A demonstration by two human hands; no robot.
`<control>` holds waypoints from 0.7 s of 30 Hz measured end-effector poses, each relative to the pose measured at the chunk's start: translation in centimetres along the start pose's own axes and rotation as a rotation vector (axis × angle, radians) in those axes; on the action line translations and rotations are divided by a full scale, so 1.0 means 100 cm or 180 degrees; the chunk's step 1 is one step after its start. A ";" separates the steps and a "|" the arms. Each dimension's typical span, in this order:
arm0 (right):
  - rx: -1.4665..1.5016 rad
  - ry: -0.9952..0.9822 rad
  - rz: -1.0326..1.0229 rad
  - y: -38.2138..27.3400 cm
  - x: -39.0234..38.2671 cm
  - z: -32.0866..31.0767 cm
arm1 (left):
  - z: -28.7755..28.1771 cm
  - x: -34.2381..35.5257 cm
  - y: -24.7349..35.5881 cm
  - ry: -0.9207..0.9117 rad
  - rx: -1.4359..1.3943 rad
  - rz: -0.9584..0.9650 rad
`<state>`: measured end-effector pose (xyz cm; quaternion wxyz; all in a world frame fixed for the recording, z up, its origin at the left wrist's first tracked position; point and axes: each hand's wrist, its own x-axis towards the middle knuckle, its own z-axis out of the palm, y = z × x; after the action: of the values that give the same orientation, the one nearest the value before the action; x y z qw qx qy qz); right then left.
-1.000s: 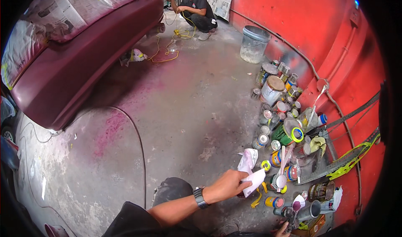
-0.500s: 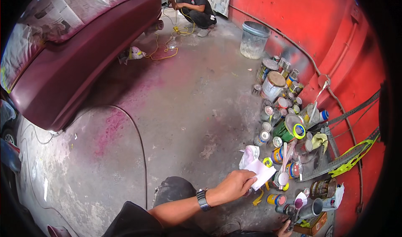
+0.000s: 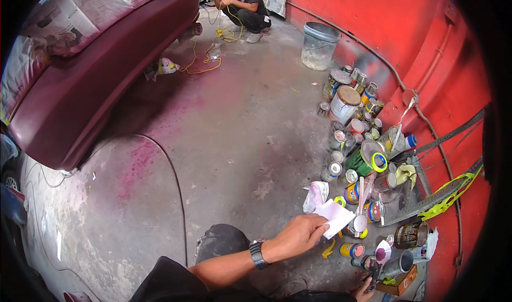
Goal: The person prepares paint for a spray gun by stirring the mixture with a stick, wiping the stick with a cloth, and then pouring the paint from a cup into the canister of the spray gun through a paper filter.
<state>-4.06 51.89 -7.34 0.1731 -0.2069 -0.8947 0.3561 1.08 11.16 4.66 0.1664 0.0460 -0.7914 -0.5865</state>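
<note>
My left hand (image 3: pixel 294 238), a watch on its wrist, is closed on a folded white paper (image 3: pixel 335 216) above the floor beside the paint cans. A crumpled pale rag (image 3: pixel 316 197) lies just past the paper. My right hand (image 3: pixel 364 290) is partly visible at the bottom right, closed round a dark metal tool (image 3: pixel 372 272), whose shape is partly hidden. By it are a grey cup (image 3: pixel 404 262), a white paper strainer with purple stain (image 3: pixel 382 253), a wooden box (image 3: pixel 404 282) and small cans (image 3: pixel 352 249).
A maroon-painted car bumper (image 3: pixel 101 62) is at left, newspaper masking above. A co-worker (image 3: pixel 242 9) squats by yellow cord. A bucket (image 3: pixel 319 49) and many cans (image 3: pixel 346 102) line the red wall (image 3: pixel 373 9); metal strips lean there. A hose (image 3: pixel 176 184) crosses the floor.
My left hand has moved a little to the right, carrying the white paper away from the crumpled rag. The view has shifted slightly; my right hand stays low at the right.
</note>
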 end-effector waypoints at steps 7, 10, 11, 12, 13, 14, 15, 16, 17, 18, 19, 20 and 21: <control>0.0169 -0.0317 0.0063 -0.007 0.001 0.002 | -0.001 0.000 0.001 0.0182 -0.0079 0.0202; 0.0474 -0.0344 -0.0149 -0.009 -0.001 0.001 | 0.000 0.000 0.000 0.0137 -0.0052 0.0195; 0.0474 -0.0346 -0.0150 -0.011 -0.002 0.000 | 0.000 0.000 0.000 0.0052 -0.0088 0.0106; 0.0277 -0.0233 -0.0184 -0.012 -0.002 0.000 | 0.000 0.000 0.000 0.0033 -0.0074 0.0109; 0.0082 -0.0118 -0.0219 -0.013 -0.003 0.000 | 0.000 0.000 -0.001 0.0082 -0.0023 0.0165; 0.0085 -0.0115 -0.0220 -0.015 -0.004 -0.001 | 0.000 0.000 -0.001 0.0013 -0.0061 0.0118; 0.0008 -0.0042 -0.0177 -0.017 -0.006 -0.001 | 0.000 0.000 -0.001 -0.0009 -0.0066 0.0094; -0.0073 0.0029 -0.0134 -0.018 -0.008 -0.001 | 0.000 0.000 -0.001 0.0083 -0.0034 0.0177; -0.0075 0.0031 -0.0134 -0.020 -0.009 -0.002 | 0.001 0.000 0.000 -0.0034 -0.0075 0.0068; -0.0074 0.0050 0.0000 -0.022 -0.011 -0.002 | 0.001 -0.001 0.000 -0.0035 -0.0096 0.0085; -0.0071 0.0069 0.0133 -0.024 -0.012 -0.002 | 0.001 -0.001 0.000 0.0069 -0.0078 0.0217; -0.0076 0.0073 0.0154 -0.026 -0.013 -0.002 | 0.001 -0.001 0.001 -0.0034 -0.0116 0.0101; -0.0070 0.0040 0.0130 -0.028 -0.013 -0.001 | 0.000 -0.001 0.001 -0.0043 -0.0104 0.0128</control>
<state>-3.59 49.50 -5.52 0.1692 -0.2292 -0.8930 0.3484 1.18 11.25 4.72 0.1736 0.0233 -0.7835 -0.5962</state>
